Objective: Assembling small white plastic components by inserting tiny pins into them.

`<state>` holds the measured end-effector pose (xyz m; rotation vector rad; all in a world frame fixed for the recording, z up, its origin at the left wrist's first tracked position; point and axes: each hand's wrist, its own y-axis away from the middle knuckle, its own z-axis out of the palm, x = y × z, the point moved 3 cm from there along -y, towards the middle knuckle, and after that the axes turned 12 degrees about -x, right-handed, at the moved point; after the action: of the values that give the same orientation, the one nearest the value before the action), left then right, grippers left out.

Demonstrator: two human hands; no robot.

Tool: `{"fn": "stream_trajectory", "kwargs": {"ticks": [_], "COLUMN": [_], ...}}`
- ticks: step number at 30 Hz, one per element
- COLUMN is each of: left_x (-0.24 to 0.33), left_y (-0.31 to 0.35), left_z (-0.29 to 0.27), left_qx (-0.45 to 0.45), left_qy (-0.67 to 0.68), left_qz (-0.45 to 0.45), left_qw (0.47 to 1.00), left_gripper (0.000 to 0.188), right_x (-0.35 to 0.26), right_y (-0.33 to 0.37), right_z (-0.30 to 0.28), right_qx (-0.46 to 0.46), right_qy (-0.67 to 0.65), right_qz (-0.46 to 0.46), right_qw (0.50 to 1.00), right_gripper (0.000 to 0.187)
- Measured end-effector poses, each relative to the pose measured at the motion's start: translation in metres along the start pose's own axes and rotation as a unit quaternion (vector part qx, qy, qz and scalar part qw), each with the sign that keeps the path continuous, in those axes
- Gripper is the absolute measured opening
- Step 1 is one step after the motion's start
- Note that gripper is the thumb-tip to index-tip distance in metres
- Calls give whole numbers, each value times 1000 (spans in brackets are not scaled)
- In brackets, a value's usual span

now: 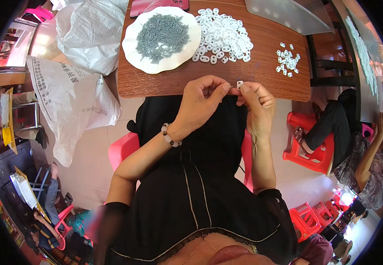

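Observation:
Over the near edge of the brown table (165, 84), my two hands meet almost tip to tip. Between the thumb and fingers of my right hand (258, 104) is a small white plastic piece with holes (240, 83). My left hand (204, 101) is closed in a pinch beside it; whatever its fingertips hold is too small to make out. Beyond my hands lies a heap of similar white two-hole pieces (222, 35). To its left, a white scalloped plate (131, 42) bears many small grey rod-like pieces (162, 35). A smaller group of white pieces (288, 61) sits at the table's right.
A pink phone (156, 5) lies behind the plate. White woven sacks (74, 106) stand on the floor at left. A grey panel (288, 15) rises at the table's far right. Another person (363, 168) sits at right, near a red stool (308, 145).

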<state>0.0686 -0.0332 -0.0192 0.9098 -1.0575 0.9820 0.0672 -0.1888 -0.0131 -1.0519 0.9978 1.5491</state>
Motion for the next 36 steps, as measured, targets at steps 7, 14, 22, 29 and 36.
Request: {"fn": "stream_trajectory", "kwargs": {"ticks": [7,14,22,29,36], "left_x": [-3,-2,-3,-3,-5], "left_y": [0,0,0,0,0], "left_z": [-1,3,2,0,-2], "left_qx": [-5,-1,-3,2,10], "left_qy": [2,23,18,-22,-39], "left_qz": [-10,-14,-13,7,17], "left_qw": [1000,1000,1000,1000,999], "left_gripper": [17,17,15,15,14], "right_x": [2,3,3,3,3], "right_y": [1,4,4,3,2], "right_z": [2,3,7,7,9], "right_qx": [13,41,30,33,27], "right_qy": [24,64,66,117,120], "right_qz": [-33,-48,-42,-58,-55], "right_qw": [999,996,996,991,991], "right_gripper": [7,8,6,7,7]}}
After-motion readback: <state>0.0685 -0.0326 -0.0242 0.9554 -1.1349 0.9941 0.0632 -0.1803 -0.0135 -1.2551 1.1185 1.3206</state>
